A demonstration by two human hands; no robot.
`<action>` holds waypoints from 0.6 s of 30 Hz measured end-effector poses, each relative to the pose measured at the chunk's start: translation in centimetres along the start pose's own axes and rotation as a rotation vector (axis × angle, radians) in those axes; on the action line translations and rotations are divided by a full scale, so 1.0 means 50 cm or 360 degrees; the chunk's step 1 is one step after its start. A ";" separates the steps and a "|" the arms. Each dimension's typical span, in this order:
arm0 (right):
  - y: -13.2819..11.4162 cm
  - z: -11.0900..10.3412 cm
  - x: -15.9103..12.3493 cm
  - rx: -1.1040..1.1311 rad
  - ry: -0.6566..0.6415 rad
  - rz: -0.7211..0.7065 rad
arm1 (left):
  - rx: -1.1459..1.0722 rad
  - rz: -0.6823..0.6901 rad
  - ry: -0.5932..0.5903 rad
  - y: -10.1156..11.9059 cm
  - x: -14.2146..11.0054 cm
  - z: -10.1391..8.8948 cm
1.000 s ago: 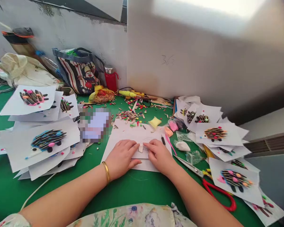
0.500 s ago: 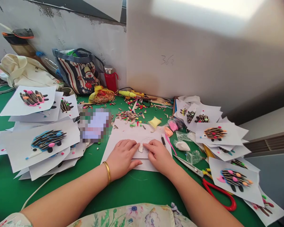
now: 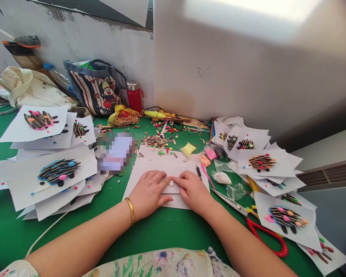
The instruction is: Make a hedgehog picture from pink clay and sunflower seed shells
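1. White clay (image 3: 171,184) is lying on the paper (image 3: 145,159), right of its left edge and short of its far edge, by the left end of a faint outline (image 3: 181,170).
2. At the clay, the left hand (image 3: 150,189) is touching with its index fingertip; its thumb is standing well apart, so that hand is not closing round anything.
3. From the other side, the right hand (image 3: 193,189) is resting its index fingertip at the clay; its thumb is partly hiding, so I cannot tell whether it is pinching anything.
4. Shaping or pressing the small piece onto the paper seems to be the step in hand.
5. Probably the next move is calling for light, even fingertip pressure, keeping the clay by the outline.
6. Along the paper's right edge, a black pen (image 3: 199,172) and a pink stick (image 3: 208,177) are lying.
7. Toward the worktop's (image 3: 178,234) far edge, seeds (image 3: 155,141) are lying in a pile; nearer its right edge, red-handled scissors (image 3: 269,235) are lying open-bladed or closed, too unclear to say.
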State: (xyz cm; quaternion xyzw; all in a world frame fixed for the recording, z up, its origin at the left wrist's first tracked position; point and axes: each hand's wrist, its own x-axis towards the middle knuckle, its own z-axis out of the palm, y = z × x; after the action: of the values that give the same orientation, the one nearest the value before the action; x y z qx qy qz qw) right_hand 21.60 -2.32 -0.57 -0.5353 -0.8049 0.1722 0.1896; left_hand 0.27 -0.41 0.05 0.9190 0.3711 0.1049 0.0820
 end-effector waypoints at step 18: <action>0.014 -0.008 -0.004 0.0056 -0.0013 -0.0129 | -0.0130 0.0111 0.0131 -0.014 -0.002 -0.004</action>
State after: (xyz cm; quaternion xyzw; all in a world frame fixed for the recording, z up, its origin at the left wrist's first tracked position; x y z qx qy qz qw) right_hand 22.44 -2.24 -0.56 -0.4980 -0.8235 0.1808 0.2026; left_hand -0.33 0.04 0.09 0.9221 0.3375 0.1605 0.1003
